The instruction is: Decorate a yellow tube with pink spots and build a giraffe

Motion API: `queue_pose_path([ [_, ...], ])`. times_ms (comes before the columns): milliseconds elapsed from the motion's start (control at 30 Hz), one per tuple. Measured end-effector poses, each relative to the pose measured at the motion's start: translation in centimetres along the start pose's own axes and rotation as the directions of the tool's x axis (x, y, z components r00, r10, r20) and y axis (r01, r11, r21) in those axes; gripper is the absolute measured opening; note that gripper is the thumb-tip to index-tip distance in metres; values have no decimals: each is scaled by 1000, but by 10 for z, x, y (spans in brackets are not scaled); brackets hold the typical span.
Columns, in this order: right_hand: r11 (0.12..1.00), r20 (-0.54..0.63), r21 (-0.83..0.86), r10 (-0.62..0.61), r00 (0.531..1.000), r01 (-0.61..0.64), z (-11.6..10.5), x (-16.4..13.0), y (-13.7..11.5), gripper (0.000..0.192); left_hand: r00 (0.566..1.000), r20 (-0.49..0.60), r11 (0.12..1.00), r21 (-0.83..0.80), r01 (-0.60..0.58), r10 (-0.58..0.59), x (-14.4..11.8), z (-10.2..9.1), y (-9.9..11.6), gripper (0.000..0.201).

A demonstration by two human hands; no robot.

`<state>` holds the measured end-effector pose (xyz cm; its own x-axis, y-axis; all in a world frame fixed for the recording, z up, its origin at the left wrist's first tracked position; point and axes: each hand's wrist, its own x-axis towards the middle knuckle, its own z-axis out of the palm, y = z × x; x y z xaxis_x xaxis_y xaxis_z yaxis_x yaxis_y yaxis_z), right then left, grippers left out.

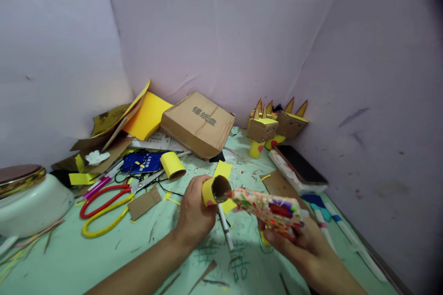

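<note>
The right hand (304,244) grips a patterned glue gun (268,207), its nozzle at the open end of a yellow-wrapped cardboard tube (214,190) clasped in the left hand (194,214), above the green surface (104,258). Hot glue could drip onto fingers just beside the tube, or the tube could twist.

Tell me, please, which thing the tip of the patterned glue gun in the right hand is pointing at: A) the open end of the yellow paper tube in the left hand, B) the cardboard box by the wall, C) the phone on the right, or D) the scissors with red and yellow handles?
A: the glue gun in the right hand has its tip at the open end of the yellow paper tube, which the left hand grips.
</note>
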<state>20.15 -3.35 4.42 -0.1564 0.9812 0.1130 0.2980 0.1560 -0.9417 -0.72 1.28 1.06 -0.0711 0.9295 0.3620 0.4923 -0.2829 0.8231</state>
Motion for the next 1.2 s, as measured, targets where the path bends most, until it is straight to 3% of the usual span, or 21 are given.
queue_pose_path([
  [167, 984, -152, -161, -101, 983, 77, -19, 14, -2, 34, 991, 135, 993, -117, 10, 6, -2, -3, 6, 36],
  [267, 981, -178, -181, -108, 978, 75, -22, 16, -1, 38, 985, 171, 992, -125, 27, -5, -3, -3, 6, 35],
  [400, 986, -55, -139, -104, 993, 96, -16, 10, -4, 46, 981, 193, 996, -86, 35, -18, -4, 0, 1, 37],
  [633, 995, 134, -80, -55, 989, 66, -14, 0, -2, 62, 990, 139, 997, 53, -47, 39, -4, 4, -2, 29],
  [933, 993, 193, -86, -64, 979, 82, -12, 4, -9, 62, 965, 33, 937, 235, -260, 260, -5, 6, -12, 32],
  [1200, 994, 162, -74, -65, 985, 78, -10, 6, -7, 59, 943, 2, 912, 253, -322, 333, -5, 6, -12, 31],
])
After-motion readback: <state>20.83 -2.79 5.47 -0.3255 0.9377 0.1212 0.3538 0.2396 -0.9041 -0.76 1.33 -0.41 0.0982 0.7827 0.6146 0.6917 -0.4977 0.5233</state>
